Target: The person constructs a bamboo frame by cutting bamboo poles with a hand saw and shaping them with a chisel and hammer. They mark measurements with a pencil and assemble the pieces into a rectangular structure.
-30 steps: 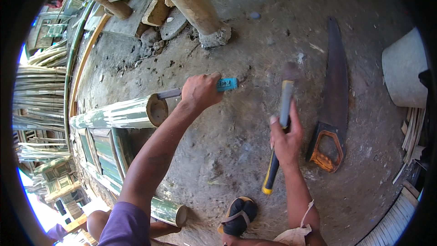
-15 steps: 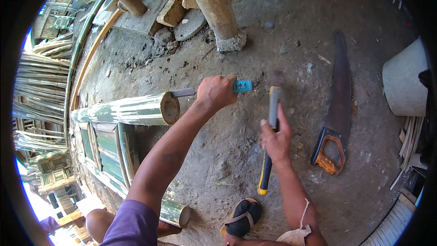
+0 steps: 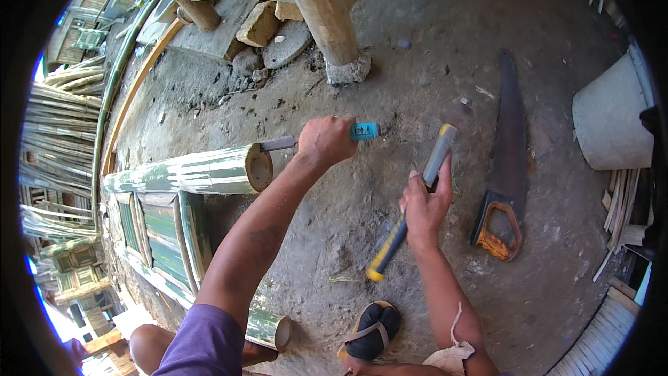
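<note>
My left hand [image 3: 325,141] is closed round a chisel [image 3: 364,131], its blue handle end sticking out on the right. The flat blade points left and meets the upper rim of the cut end of a thick green-and-white bamboo pole [image 3: 181,170]. To the right, my right hand [image 3: 426,207] grips a hammer [image 3: 440,154] with a grey, yellow and black handle. The hammer tilts up and right, apart from the chisel, and its head is smeared by motion. Below the pole, slatted bamboo panels [image 3: 164,237] belong to the same frame, whose lower pole [image 3: 268,327] shows beside my left arm.
A handsaw [image 3: 511,132] lies on the earth floor at the right. Beyond it stand a pale bucket [image 3: 609,115] and bamboo strips [image 3: 621,198]. A wooden post [image 3: 320,14] on a concrete foot rises ahead, near bricks [image 3: 257,24]. Bamboo poles [image 3: 59,129] are stacked far left.
The hammer has tilted, its head swinging right and its handle end moving left, away from the chisel. My left hand and the chisel stay at the pole's end. The view has shifted slightly.
</note>
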`<state>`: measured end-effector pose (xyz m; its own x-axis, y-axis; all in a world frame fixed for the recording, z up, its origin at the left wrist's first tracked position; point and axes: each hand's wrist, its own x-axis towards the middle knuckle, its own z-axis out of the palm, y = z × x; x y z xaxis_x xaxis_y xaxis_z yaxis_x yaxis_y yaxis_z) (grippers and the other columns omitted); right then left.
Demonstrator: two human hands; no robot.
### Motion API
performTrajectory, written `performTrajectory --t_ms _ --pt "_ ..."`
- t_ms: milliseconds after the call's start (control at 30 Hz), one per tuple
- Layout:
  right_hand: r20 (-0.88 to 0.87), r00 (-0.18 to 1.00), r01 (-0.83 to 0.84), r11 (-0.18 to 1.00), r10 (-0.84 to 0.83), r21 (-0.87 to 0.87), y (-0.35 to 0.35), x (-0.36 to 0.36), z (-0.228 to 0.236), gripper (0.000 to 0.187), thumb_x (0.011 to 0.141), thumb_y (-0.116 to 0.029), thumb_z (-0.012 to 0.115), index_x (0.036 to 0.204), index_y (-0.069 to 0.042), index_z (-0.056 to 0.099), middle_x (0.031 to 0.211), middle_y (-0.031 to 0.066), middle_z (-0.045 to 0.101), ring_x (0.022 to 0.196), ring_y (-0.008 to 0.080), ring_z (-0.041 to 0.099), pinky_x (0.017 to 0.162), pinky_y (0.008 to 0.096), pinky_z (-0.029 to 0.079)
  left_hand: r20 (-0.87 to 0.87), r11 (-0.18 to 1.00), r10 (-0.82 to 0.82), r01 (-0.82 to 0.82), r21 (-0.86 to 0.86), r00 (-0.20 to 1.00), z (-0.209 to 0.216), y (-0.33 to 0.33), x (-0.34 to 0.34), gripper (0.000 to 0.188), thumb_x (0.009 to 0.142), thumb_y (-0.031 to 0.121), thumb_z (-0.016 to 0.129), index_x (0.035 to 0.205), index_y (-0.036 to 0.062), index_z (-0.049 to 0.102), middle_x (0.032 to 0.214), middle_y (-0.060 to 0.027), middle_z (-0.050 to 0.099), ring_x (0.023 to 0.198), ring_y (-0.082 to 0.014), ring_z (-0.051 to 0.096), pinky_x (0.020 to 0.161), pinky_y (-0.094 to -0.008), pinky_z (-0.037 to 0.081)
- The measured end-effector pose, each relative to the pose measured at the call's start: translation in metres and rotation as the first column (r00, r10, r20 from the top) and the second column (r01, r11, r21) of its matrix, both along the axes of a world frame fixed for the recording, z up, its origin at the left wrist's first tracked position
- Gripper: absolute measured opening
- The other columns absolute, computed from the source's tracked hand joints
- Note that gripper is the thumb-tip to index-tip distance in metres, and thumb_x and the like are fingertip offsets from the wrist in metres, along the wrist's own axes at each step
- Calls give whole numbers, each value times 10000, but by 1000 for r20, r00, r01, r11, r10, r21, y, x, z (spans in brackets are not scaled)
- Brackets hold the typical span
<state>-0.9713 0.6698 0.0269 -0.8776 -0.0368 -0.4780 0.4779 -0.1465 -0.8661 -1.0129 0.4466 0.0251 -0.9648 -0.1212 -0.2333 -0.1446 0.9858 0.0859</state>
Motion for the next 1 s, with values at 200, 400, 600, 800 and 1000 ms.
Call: performTrajectory --t_ms 200,400,600,800,1000 --pt "-382 769 -356 840 513 410 -14 5 -18 768 882 -10 584 1580 -93 274 1201 227 640 806 222 645 733 367 549 110 996 -70 76 -47 991 0 -2 12 216 789 253 651 943 102 660 776 -152 705 755 -365 710 675 -478 568" --pt "-234 876 -340 883 423 324 -12 14 -29 737 902 -10 574 1577 -89 290 958 86 583 660 131 574 578 302 498 10 999 -32 33 -38 999 3 -6 10 247 754 289 679 923 111 661 738 -150 692 731 -375 699 668 -487 559" --pt "-311 851 -321 887 424 331 -2 29 -29 724 903 -7 568 1572 -74 300 888 54 595 629 103 552 555 287 487 181 999 -24 17 37 983 41 1 29 219 738 264 672 896 116 702 771 -158 703 754 -366 703 688 -469 567" --pt "-139 933 -301 931 332 207 20 35 -27 711 927 -24 585 1568 -44 279 1369 176 439 1115 223 543 842 326 485 -94 987 -4 19 161 996 89 -2 49 190 736 239 697 854 98 647 703 -150 671 692 -367 688 649 -465 558" --pt "-291 867 -272 872 405 406 22 36 -24 714 903 4 586 1562 -100 332 1120 161 594 863 221 624 727 345 531 -207 991 56 -29 134 977 114 11 61 209 749 238 712 856 89 613 654 -151 648 637 -380 681 596 -477 548"
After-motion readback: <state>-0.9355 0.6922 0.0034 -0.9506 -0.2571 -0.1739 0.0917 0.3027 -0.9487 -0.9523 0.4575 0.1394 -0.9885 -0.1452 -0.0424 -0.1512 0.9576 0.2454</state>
